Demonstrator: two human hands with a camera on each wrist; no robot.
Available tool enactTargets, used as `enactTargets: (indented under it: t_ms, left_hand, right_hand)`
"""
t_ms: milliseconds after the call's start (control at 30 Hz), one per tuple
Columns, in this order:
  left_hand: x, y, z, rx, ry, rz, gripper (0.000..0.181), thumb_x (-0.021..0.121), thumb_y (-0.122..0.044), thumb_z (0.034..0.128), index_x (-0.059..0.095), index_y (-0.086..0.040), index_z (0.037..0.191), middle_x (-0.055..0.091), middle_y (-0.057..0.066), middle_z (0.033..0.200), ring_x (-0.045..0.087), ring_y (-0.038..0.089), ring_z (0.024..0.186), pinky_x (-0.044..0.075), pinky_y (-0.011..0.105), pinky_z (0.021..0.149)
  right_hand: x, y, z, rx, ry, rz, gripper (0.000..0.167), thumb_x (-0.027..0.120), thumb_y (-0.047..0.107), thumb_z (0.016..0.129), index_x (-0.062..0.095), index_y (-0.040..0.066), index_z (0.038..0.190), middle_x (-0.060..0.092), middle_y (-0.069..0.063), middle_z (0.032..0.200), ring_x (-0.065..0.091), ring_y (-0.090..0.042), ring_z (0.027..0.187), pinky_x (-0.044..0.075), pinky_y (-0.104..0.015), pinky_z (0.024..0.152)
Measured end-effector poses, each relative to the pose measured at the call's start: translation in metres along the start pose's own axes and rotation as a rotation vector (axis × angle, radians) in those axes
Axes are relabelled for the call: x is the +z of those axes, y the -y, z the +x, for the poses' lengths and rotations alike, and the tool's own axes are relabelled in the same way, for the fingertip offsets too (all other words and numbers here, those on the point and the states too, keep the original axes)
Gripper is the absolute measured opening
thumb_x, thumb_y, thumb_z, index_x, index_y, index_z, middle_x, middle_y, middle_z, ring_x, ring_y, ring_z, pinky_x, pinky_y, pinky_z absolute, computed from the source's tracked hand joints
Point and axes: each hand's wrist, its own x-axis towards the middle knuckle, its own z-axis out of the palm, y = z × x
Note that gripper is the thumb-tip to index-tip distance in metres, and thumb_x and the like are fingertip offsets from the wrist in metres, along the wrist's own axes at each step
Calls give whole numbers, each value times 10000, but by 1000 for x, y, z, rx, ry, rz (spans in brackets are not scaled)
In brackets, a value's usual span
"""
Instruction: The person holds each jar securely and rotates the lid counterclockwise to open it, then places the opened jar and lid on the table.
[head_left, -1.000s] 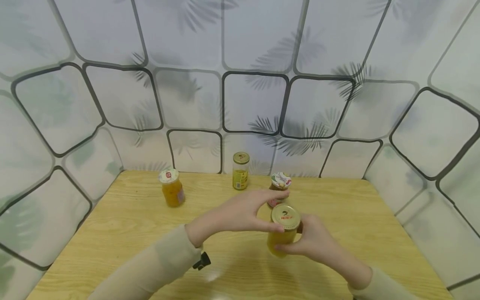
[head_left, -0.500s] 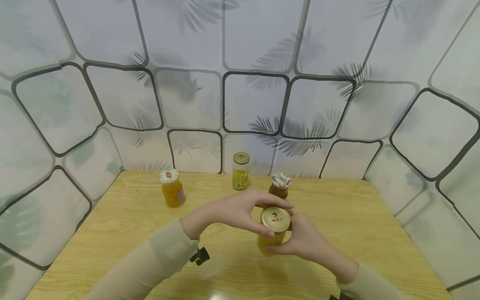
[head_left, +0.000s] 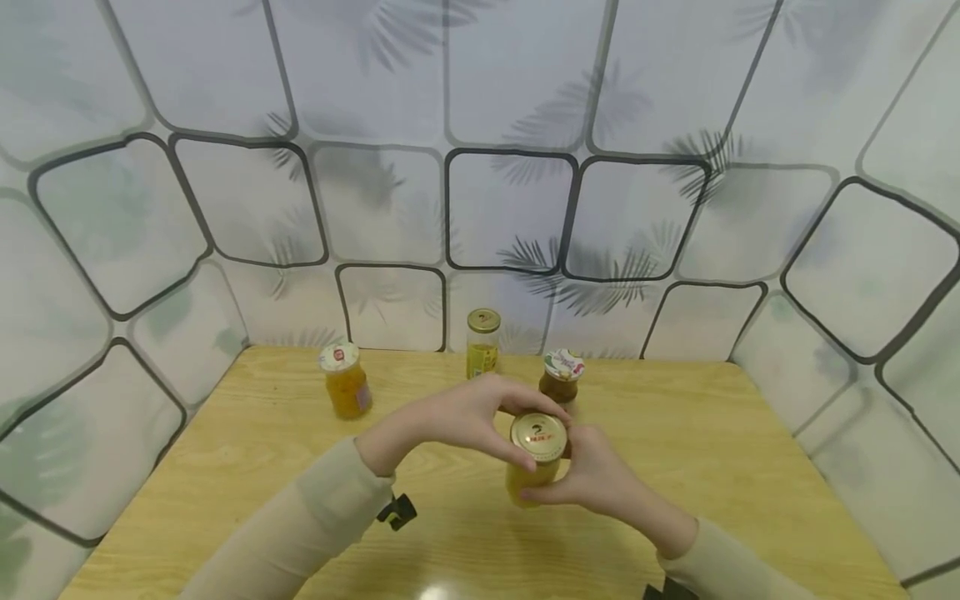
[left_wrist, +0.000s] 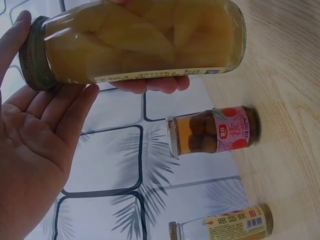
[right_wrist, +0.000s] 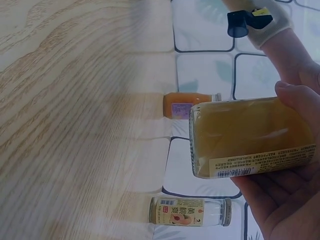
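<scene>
A large glass jar of pale yellow fruit (head_left: 533, 482) with a gold lid (head_left: 538, 435) is held up above the wooden table. My right hand (head_left: 609, 477) grips the jar's body, its thumb on the near side and its fingers behind. At the top, my left hand (head_left: 468, 421) holds the lid between thumb and fingers. The left wrist view shows fruit pieces through the glass, with the left fingertips against the lid (left_wrist: 37, 55). In the right wrist view the jar's label (right_wrist: 262, 161) and base face the camera.
Along the table's (head_left: 247, 467) back stand an orange jar (head_left: 347, 392) at left, a slim gold-lidded jar (head_left: 482, 346) in the middle and a dark-fruit jar (head_left: 561, 377) just behind the hands. A patterned wall (head_left: 390, 208) encloses the table.
The right hand has carried the large jar a little to the left. My left fingers and thumb have come in around its lid. The other jars stay put.
</scene>
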Motion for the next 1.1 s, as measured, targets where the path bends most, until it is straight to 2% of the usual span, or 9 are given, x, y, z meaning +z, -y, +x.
enactTargets:
  t_ms: [200,600,800,933,1100]
  left_hand:
    - [-1,3,-2,-8,-18,-4,562,841,-120,919,638,-56,1440,708,105,1408,681,114,1256,536,254,1096]
    - [0,6,-7,-24,-29,34,578,841,-164,922,627,-92,1455,682,74,1454,658,165,1325,521,277,1126]
    - [3,9,-10,-5,-56,36,570,846,-156,917,637,-80,1441,701,78,1430,673,154,1303,529,274,1121]
    - [6,10,-11,-4,-87,50,566,852,-165,914,646,-87,1436,704,81,1433,685,170,1302,535,266,1113]
    - [13,12,-12,10,-173,78,550,882,-172,885,686,-97,1393,734,71,1387,711,166,1259,556,250,1075]
  right_hand:
    - [1,-3,5,-3,-7,33,655,966,144,763,639,-56,1294,743,-191,1241,735,-153,1131,615,-256,960]
    - [5,-7,9,4,-13,11,601,972,155,754,684,-36,1246,766,-163,1217,745,-166,1120,613,-256,952]
    - [8,-8,11,-5,-39,-1,569,982,144,733,705,-26,1200,781,-149,1174,748,-132,1079,626,-261,926]
    - [10,-9,11,-4,-37,2,569,984,152,736,708,-17,1203,781,-143,1178,744,-124,1086,621,-260,937]
    - [11,-10,13,-17,-30,1,584,981,152,743,702,-17,1227,775,-147,1201,751,-173,1106,618,-262,950]
